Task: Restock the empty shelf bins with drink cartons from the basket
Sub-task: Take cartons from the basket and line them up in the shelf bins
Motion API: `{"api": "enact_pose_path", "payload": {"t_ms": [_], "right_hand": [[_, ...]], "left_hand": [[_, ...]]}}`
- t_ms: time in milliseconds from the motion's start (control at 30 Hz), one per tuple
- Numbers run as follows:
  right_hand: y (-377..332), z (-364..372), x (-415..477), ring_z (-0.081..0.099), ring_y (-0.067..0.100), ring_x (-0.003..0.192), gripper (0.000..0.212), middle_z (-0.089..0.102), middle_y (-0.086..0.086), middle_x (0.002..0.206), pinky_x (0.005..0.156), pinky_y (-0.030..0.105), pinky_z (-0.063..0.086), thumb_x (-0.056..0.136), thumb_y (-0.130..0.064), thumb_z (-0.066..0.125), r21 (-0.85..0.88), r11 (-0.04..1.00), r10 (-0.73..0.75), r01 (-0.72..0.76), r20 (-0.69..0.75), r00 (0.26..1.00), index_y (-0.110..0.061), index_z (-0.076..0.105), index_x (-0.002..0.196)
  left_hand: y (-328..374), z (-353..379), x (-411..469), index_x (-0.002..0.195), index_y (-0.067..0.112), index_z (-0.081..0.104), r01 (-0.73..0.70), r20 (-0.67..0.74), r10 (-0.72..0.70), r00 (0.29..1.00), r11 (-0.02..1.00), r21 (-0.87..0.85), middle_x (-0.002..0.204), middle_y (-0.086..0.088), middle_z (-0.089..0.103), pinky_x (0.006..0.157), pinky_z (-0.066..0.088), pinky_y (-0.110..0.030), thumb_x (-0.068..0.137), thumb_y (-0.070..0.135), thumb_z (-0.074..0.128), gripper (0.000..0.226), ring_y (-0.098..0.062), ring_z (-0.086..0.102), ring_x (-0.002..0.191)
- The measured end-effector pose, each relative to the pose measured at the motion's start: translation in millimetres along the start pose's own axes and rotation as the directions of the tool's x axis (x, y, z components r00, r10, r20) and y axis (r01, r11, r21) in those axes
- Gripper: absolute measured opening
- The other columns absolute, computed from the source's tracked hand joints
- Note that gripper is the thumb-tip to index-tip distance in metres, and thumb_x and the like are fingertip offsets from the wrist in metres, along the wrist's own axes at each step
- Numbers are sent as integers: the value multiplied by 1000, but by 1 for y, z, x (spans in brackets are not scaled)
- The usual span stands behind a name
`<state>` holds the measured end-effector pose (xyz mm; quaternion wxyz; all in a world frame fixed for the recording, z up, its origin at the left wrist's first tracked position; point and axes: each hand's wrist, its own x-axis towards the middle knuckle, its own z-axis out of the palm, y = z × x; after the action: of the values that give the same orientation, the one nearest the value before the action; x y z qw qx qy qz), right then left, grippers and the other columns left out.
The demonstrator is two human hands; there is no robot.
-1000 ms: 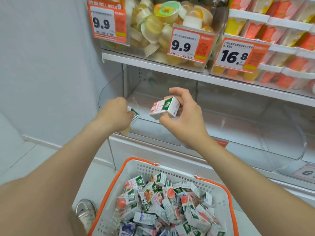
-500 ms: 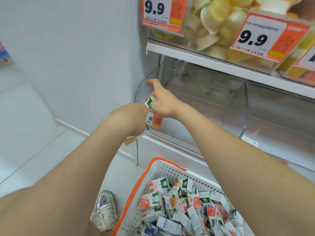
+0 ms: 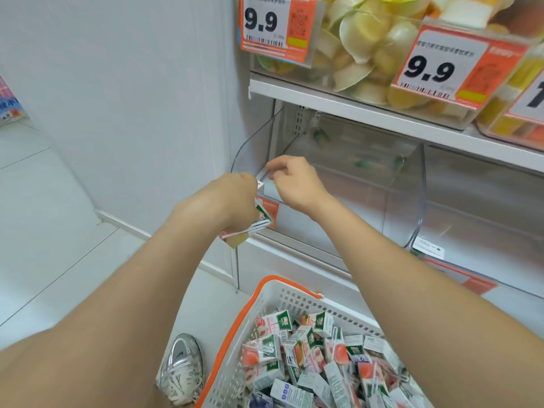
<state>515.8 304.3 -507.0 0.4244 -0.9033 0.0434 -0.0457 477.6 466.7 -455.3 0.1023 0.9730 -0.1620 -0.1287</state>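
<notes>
My left hand (image 3: 223, 201) grips a few small drink cartons (image 3: 259, 223), white with green and red print, just in front of the leftmost clear shelf bin (image 3: 368, 207). My right hand (image 3: 294, 184) hangs over that bin's front left rim with its fingers curled downward. What they hold is hidden from me. The bin looks nearly empty, with faint green shapes showing at its back. Below me stands a white basket with an orange rim (image 3: 265, 287), piled with several more cartons (image 3: 297, 348).
A second clear bin (image 3: 485, 225) lies to the right. The shelf above (image 3: 353, 110) carries tubs of jelly cups behind 9.9 price tags (image 3: 435, 66). A white wall closes the left side. A silver shoe (image 3: 182, 369) stands on the tile floor beside the basket.
Both hands moved left from the middle of the shelf to the leftmost bin. The carton seen in my right hand earlier no longer shows.
</notes>
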Motion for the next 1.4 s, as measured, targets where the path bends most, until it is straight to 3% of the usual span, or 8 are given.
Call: {"api": "enact_pose_path", "payload": {"t_ms": [167,333,667,767,867,1000,1167,1400], "right_hand": [[12,-45,-67,72,22,87,36,74,-8,82,91,40,56,84,-16,42,-13,982,-185,189,-279,942,-29,73,97],[31,-88,-137,72,15,75,40,71,-7,90,73,46,62,89,-34,49,-20,989,-146,145,-45,988,-30,67,125],[53,-173,-194,74,13,82,57,73,-8,99,69,37,64,76,-45,78,28,998,59,-54,-202,978,-38,56,129],[61,-187,-209,71,12,88,67,73,-11,93,68,24,59,69,-55,87,-68,997,25,-46,-278,960,-38,58,127],[75,-211,-215,68,13,94,63,70,-16,99,83,38,59,75,-53,83,-136,990,-21,-33,-377,926,-37,55,129],[95,-246,-214,61,17,106,68,61,-6,124,90,31,48,83,-25,74,-249,964,-40,-89,-473,880,-22,43,144],[126,-260,-191,60,27,113,34,62,-2,116,94,39,51,81,-15,73,-570,811,26,-132,-191,981,-29,68,111],[133,-241,-172,62,2,91,63,69,-9,113,76,25,46,82,-6,64,-393,918,104,-50,117,988,-33,50,138]], "left_hand": [[20,1,-5,128,21,61,-28,7,33,999,931,-364,128,-5,64,88,56,-38,101,26,66,28,-29,66,110],[61,14,-17,116,28,69,-13,96,119,988,691,-723,104,-10,77,89,63,-53,100,28,69,16,-30,77,96],[163,38,-54,105,9,73,-176,-147,121,982,289,-941,91,-10,80,56,58,-26,85,26,86,29,-16,75,68],[183,48,-58,107,8,72,-259,-212,179,961,306,-916,90,-7,80,63,62,-32,86,27,85,30,-18,77,74],[193,55,-52,109,15,75,-327,-240,271,932,344,-880,99,0,80,75,65,-40,101,26,69,15,-16,79,88],[196,74,-30,102,32,72,-498,-459,241,855,628,-598,101,14,71,82,56,-32,99,17,61,19,-1,69,81],[198,105,-20,123,25,64,-679,-474,563,677,727,-106,142,1,43,100,45,-44,95,7,59,34,-25,52,116],[197,128,-17,141,27,49,-606,-301,679,670,734,306,163,4,34,96,33,-47,99,25,51,42,-36,38,128]]}}
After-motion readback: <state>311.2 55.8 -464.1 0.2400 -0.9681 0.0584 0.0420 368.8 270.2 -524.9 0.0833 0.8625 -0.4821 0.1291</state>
